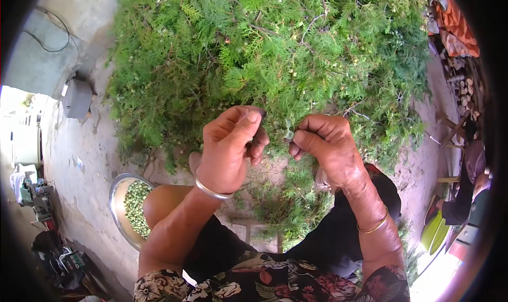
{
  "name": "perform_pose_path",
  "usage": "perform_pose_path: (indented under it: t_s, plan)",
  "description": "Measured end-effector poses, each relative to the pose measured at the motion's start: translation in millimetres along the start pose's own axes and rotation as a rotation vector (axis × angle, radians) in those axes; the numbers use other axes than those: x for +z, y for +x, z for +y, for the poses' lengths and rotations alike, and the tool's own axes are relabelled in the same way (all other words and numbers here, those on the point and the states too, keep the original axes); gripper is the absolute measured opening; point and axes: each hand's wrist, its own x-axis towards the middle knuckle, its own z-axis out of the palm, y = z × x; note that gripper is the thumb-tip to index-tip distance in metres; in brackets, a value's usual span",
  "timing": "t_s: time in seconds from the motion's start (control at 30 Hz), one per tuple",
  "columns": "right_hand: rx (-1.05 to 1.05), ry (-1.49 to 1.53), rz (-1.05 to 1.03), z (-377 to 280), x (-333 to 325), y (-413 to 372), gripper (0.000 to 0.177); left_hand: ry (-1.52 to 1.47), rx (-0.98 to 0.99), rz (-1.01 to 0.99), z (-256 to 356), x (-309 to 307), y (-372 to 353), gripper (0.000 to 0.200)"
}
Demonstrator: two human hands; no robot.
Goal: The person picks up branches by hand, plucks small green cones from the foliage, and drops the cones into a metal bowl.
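Note:
My left hand is raised in front of the greenery, its thumb pressed against the curled fingers. Whatever it may hold is hidden. Facing it, my right hand pinches a small pale green cone between thumb and fingertips. A short gap separates the two hands. Beyond them spreads a large heap of cut conifer branches with flat, scaly sprays. By my left knee sits a metal bowl partly filled with small green cones.
Loose sprigs lie on the ground between my legs. A grey box-like object stands at the left, with machine parts nearer. On the right are stacked firewood, an orange cloth and a green object.

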Motion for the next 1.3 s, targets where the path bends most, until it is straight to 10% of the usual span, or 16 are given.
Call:
perform_pose_path:
  t_s: [0.27, 0.5, 0.83, 1.0, 1.3]
  plan:
    - [0.035, -0.050, -0.089, -2.2, 5.1, -2.0, 0.013, 0.135, -0.023, -0.076, -1.5, -2.5, -3.3, 0.015]
    - [0.015, 0.103, -0.111, -3.2, 7.9, -1.7, 0.013, -0.536, -0.224, -0.023, 8.8, -36.2, 20.0, 0.014]
    - [-0.116, -0.296, 0.057, 9.3, 18.8, -0.4, 0.012, 0.300, 0.132, -0.152, -5.9, -10.1, -0.4, 0.032]
    - [-0.114, -0.261, -0.095, 3.1, 15.8, -4.3, 0.010, 0.335, 0.003, -0.210, -2.1, -20.4, -1.4, 0.030]
    - [-0.014, -0.157, -0.154, -2.9, 14.7, -4.0, 0.009, -0.356, -0.247, -0.315, -1.1, -19.9, -3.5, 0.021]
